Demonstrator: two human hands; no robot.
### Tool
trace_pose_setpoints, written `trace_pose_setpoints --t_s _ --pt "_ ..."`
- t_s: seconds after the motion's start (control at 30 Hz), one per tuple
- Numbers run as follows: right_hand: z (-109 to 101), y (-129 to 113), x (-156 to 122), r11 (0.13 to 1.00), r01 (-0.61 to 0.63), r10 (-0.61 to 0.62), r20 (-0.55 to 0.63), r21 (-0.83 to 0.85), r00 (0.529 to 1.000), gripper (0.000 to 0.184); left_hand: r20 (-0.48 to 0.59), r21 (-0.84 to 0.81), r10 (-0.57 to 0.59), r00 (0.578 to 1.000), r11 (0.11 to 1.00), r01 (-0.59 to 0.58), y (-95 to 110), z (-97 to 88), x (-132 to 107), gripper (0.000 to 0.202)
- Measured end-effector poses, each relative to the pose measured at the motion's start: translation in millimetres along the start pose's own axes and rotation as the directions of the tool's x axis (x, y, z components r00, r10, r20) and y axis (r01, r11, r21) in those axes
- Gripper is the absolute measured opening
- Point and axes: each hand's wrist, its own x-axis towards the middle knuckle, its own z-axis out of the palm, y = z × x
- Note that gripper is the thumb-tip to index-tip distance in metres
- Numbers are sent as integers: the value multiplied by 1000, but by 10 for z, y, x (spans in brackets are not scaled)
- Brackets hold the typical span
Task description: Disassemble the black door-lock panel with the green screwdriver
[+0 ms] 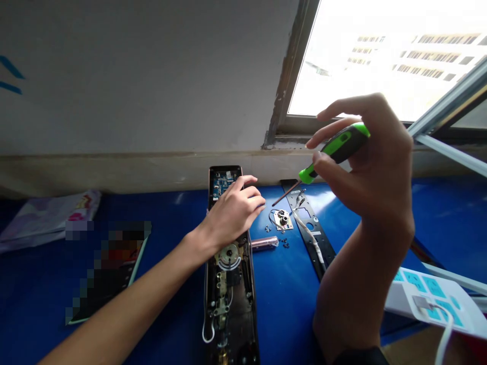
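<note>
An opened door-lock body (230,284) lies lengthwise on the blue table (292,304), its circuit board and metal parts exposed. My left hand (234,213) rests on its upper half, fingers curled together over the parts there; what they pinch is hidden. My right hand (371,162) is raised above the table and grips a green-and-black screwdriver (335,149), whose shaft points down-left toward a small square metal plate (283,219) with a knob. Tiny screws (284,243) lie scattered beside a small metal cylinder (264,244).
A black cover plate (314,238) with a white cable lies right of the lock. A white power strip (429,299) with a plugged-in cable sits at the right front. A bag (45,218) and a blurred flat item (106,268) lie left. Wall and window frame stand behind.
</note>
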Motion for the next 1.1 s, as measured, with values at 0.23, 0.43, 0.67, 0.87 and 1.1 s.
trace_pose_setpoints --t_s 0.23,0.43,0.67,0.87,1.1 --pt "-180 -6 -60 991 -99 107 89 -86 990 40 509 236 -70 858 970 -62 158 91 403 24" --pt "-247 -8 -76 991 -96 106 112 -91 988 39 602 252 -69 796 962 -107 231 275 545 26" --pt "-264 8 -73 992 -100 109 123 -74 986 38 645 236 -55 762 963 -130 223 423 594 28" --pt "-228 19 -58 994 -98 103 140 -47 985 38 593 239 -60 803 965 -105 242 204 483 29" --pt "-57 -98 -18 998 -68 67 154 -3 986 40 15 208 -85 996 975 80 127 -149 -154 32"
